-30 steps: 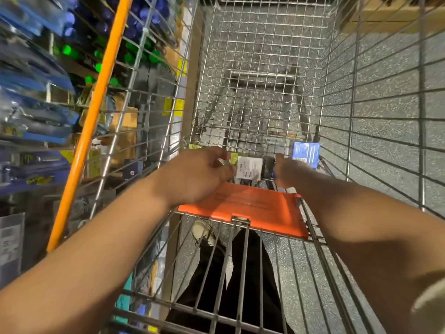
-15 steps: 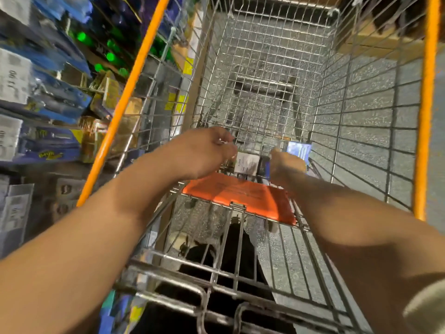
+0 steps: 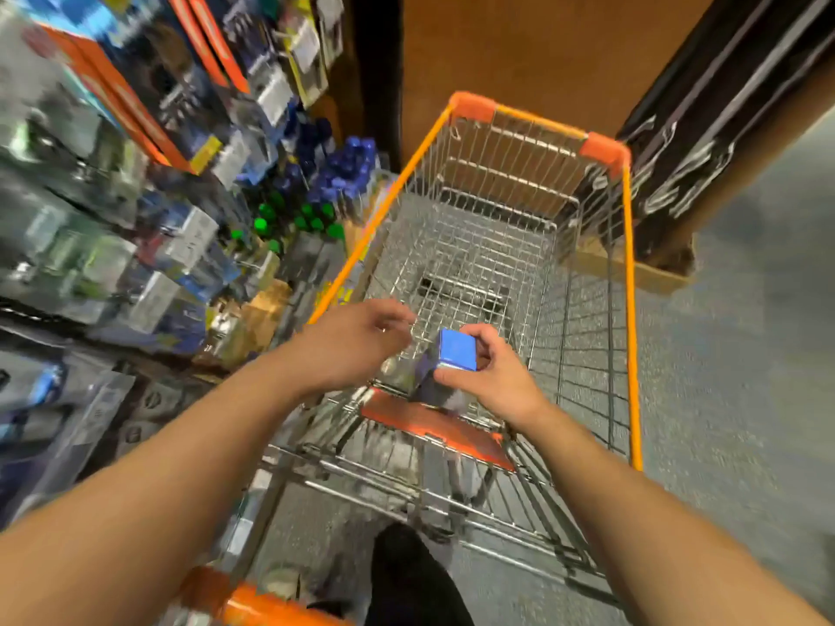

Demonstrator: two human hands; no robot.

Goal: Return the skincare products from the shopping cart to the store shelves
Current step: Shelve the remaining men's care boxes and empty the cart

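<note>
One box [image 3: 454, 354] pinched loosely in the right hand [image 3: 490, 377], left hand [image 3: 357, 343] slack, could slip into the cart [image 3: 626, 273].

Left hand [image 3: 357, 341]: extended forward, fingers loosely curled, holding nothing. Right hand [image 3: 485, 370]: extended beside it, fingers and thumb pinching.

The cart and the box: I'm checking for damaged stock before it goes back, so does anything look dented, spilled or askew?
Nothing stands out. The right hand holds the blue box above the cart; its visible faces look square and undented. The left hand is open beside it. Motion blur hides fine detail.
</note>
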